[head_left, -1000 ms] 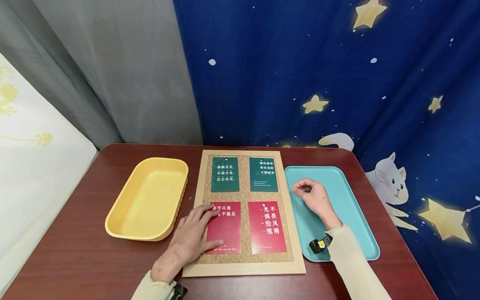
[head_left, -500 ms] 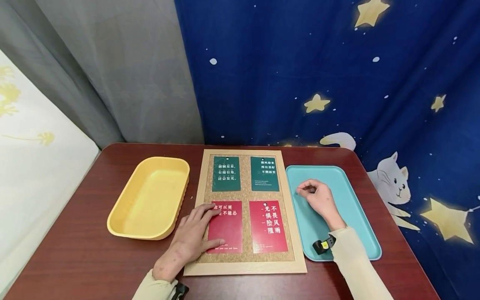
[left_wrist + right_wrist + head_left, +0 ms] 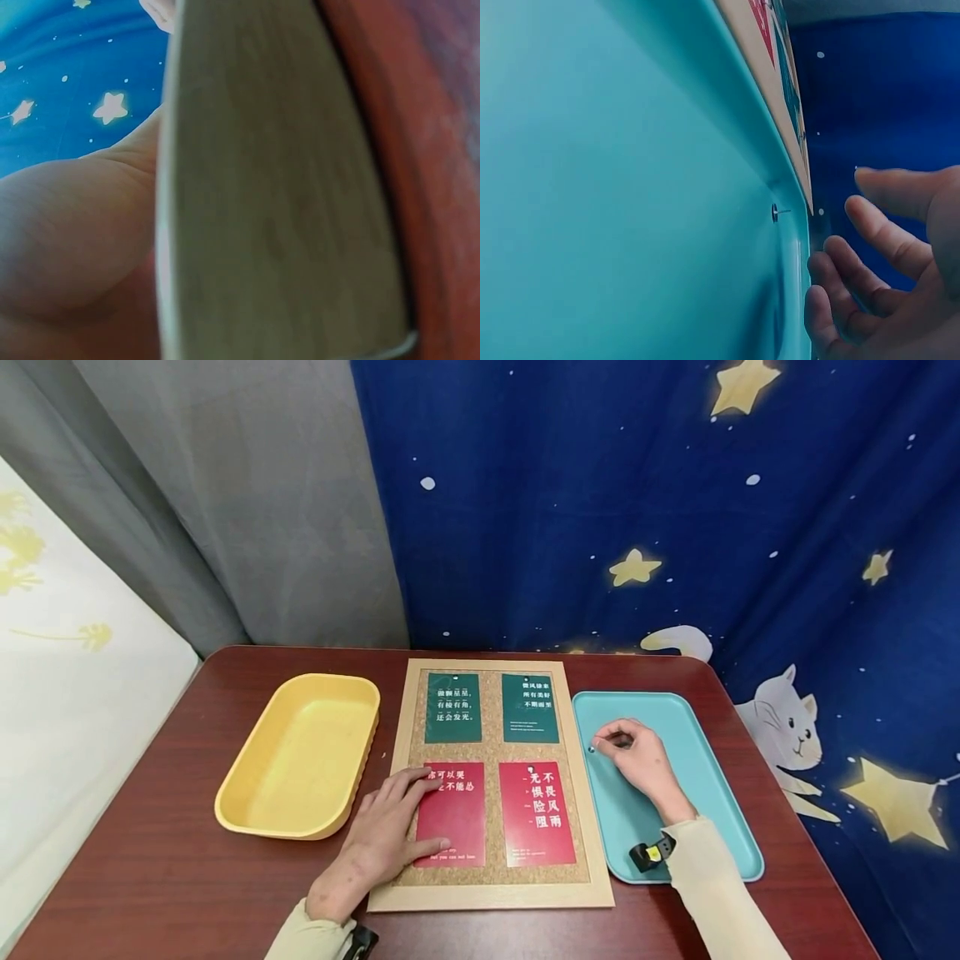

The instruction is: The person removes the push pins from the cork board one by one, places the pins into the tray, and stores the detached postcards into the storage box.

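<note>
"What's right of the board [image 3: 491, 897]?"
"A blue tray [image 3: 697, 768]."
"And the hands?"
"Left hand [image 3: 386, 822] relaxed across the board's lower-left card [image 3: 459, 818]; right hand [image 3: 636, 762] over the tray, loosely bent, clasping nothing."
"The pin [image 3: 775, 213]?"
"Inside the tray's board-side edge, just clear of the right fingertips [image 3: 864, 215]."

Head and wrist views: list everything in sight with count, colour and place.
Table: one, maroon, foreground
Corkboard: one, tan, table centre
Upper cards: two, green, on corkboard
Lower cards: two, red, on corkboard
Card tacks: three visible, colour unclear, card tops
Bin: one, yellow, table left
Tray: one, turquoise, table right
Loose tack: one, dark, in tray
Left curtain: one, grey, behind
Right curtain: one, starry blue, behind
Cloth: one, white, far left
Sleeves: two, cream, forearms
Wrist devices: two, black, wrists
Left hand: one, bare, on lower-left card
Right hand: one, bare, over tray
</note>
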`<state>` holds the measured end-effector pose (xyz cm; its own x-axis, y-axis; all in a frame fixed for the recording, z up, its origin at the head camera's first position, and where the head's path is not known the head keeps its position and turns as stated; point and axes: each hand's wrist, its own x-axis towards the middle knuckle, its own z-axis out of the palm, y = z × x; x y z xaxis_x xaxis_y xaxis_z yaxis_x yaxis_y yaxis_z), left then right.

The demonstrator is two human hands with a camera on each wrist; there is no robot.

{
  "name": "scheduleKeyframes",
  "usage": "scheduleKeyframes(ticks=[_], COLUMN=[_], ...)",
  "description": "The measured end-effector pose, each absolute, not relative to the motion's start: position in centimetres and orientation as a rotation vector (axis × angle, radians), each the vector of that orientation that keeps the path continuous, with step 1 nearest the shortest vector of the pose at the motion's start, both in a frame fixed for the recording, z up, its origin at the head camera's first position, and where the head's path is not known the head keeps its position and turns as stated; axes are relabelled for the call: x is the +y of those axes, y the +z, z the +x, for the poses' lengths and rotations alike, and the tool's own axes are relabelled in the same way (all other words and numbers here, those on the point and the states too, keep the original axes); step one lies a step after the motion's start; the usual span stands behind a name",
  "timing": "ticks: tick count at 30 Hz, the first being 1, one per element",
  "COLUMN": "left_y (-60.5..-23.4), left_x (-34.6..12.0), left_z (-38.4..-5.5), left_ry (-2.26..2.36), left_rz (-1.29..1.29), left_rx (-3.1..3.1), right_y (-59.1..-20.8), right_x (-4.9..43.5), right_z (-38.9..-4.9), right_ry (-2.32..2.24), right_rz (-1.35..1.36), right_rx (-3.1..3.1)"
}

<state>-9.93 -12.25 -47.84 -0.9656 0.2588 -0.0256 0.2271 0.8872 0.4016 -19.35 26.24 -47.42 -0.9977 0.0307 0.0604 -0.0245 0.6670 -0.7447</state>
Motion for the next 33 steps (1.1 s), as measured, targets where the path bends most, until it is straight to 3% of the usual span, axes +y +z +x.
scheduleKeyframes(ticks=[33], left_y=[-47.91], left_x=[-12.38], left_z=[-9.73], left_ry=[0.647], left_rz=[0.421], left_rx=[3.007], right_y=[-47.44], right_x=[25.52], right_z=[-19.71], right_ry=[1.07], right_rz=[0.542], right_rx=[-3.005])
